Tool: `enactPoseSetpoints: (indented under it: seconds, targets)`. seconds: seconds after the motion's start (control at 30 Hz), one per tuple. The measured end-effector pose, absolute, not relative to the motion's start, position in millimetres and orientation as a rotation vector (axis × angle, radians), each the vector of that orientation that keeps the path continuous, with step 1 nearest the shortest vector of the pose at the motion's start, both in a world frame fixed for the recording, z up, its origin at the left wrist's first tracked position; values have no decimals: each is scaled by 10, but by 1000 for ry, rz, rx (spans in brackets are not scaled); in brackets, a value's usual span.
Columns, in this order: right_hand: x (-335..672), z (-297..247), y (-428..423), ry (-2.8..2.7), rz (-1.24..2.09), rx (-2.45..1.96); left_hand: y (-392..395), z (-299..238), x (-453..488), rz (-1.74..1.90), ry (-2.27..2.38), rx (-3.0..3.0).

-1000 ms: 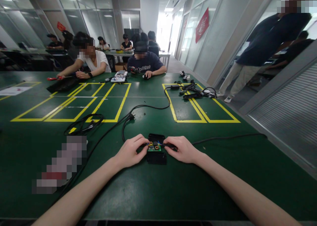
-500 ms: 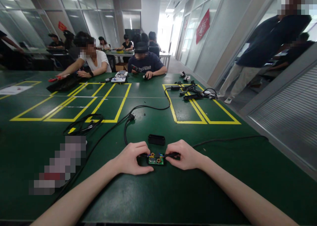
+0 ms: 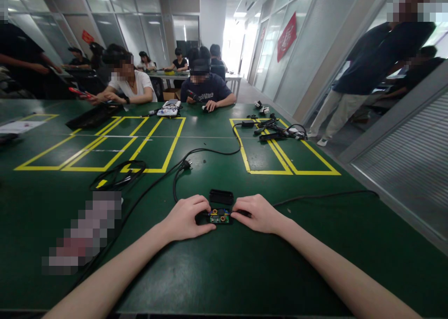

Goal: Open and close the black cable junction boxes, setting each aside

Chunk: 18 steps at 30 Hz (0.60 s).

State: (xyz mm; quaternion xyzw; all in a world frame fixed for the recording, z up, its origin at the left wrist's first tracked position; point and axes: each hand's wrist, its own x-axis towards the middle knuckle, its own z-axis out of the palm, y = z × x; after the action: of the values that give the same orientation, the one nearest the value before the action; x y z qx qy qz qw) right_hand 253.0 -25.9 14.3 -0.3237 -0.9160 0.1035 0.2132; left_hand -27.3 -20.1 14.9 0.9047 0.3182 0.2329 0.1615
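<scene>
Between my hands, a small green circuit board [image 3: 220, 219] with copper coils sits in a black case half on the table. My left hand [image 3: 189, 218] curls around its left end, fingers at the far edge and thumb at the near edge, where a black cable enters. At the right end, my right hand [image 3: 257, 214] pinches the other black cable close to the board. Just beyond lies an open black case half [image 3: 221, 197]. The cable on the left leads to a black plug [image 3: 186, 165].
A coiled black cable [image 3: 121, 175] lies left, above a pixelated patch. A long black cord [image 3: 210, 150] crosses to an adapter [image 3: 248, 124] and more cables [image 3: 275, 130] inside yellow tape outlines. Two people sit at the far edge, near a black tray [image 3: 93, 117].
The board and both hands have shifted slightly away from me, closer to the empty case half. My right fingers have drawn closer together. Across the table, a person has lifted a red tool.
</scene>
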Motion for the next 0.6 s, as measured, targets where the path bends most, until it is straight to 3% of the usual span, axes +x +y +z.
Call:
enactPoseSetpoints:
  seconds: [0.17,0.6]
  targets:
    - [2511,90,-224,-2523,182,-880,-195,198,-286,698,845,2561]
    - [2500,83,-226,-2516,429,-967,-156,150,-310,790,843,2392]
